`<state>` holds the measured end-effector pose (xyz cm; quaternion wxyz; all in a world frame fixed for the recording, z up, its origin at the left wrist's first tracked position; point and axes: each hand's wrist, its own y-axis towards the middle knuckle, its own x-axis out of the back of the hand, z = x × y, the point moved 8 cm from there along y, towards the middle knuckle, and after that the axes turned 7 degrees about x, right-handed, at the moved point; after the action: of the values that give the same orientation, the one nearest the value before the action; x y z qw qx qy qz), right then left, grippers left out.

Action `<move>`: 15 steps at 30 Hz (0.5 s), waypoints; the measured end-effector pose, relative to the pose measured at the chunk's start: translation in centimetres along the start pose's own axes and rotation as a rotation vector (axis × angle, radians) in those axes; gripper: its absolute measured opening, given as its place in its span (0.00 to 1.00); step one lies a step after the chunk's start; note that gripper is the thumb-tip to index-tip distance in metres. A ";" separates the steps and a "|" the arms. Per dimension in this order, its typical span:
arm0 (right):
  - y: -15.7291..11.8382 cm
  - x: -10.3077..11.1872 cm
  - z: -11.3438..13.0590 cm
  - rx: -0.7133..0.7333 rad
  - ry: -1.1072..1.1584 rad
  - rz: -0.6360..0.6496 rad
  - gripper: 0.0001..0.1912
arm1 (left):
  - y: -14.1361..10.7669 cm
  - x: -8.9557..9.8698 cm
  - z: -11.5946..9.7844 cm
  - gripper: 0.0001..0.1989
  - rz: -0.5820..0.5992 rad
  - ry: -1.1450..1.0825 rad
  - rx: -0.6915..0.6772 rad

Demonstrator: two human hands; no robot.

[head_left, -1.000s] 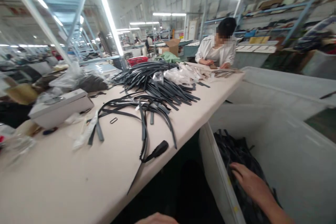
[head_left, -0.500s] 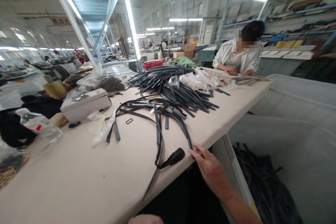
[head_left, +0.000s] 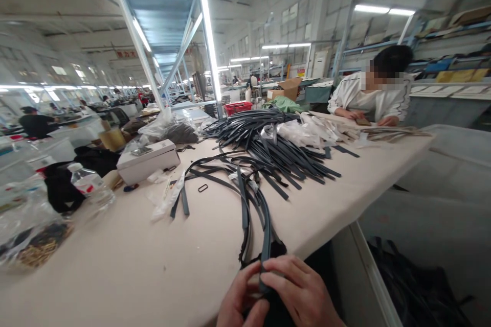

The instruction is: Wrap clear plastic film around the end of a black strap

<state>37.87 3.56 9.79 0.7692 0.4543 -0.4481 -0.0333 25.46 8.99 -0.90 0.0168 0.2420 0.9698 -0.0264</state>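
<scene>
A long dark grey strap (head_left: 266, 237) runs from a loose bundle down to the near table edge. My right hand (head_left: 301, 288) has its fingers closed over the lower end of this strap. On the other side, my left hand (head_left: 241, 294) curls its index finger against the same end, thumb bent below. The strap's tip is partly hidden between my hands. Just behind the fingers lies a black fabric piece (head_left: 278, 249), partly covered. A thinner pile of straps (head_left: 215, 176) curves away across the table, beside a small black rectangular buckle (head_left: 203, 188).
A big heap of dark straps (head_left: 245, 125) covers the table's (head_left: 153, 265) far middle. To the left are a white box (head_left: 148, 161), a plastic bottle (head_left: 90, 184) and a bag of small brass-coloured parts (head_left: 42, 250). A person (head_left: 370, 92) works at the far right. Beside the table stands a bin (head_left: 422, 214).
My right hand has drawn the strap end toward me and left. My left hand has risen from the bottom edge to meet it. The whole view has shifted.
</scene>
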 end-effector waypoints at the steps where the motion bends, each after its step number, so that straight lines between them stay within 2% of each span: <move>1: 0.2 -0.2 0.3 0.034 0.009 -0.006 0.12 | 0.4 0.0 -1.3 0.24 0.016 0.115 -0.101; 4: 0.4 -0.7 0.4 0.107 0.007 -0.035 0.13 | 1.3 0.1 -4.9 0.16 0.002 0.499 -0.329; 7: 0.0 -1.5 -0.3 0.128 -0.039 -0.009 0.15 | 2.3 0.3 -6.8 0.12 -0.049 0.706 -0.425; 11: -1.3 -3.2 -2.1 0.098 -0.221 0.016 0.21 | 3.6 -0.1 -7.3 0.05 -0.051 0.844 -0.460; 15: -2.6 -4.6 -4.4 0.129 -0.407 0.042 0.19 | 4.4 -0.2 -7.6 0.05 -0.023 0.858 -0.464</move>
<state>39.25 7.11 4.01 0.6328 0.4771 -0.6047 -0.0795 27.59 13.20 6.47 -0.3313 0.2100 0.8722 0.2923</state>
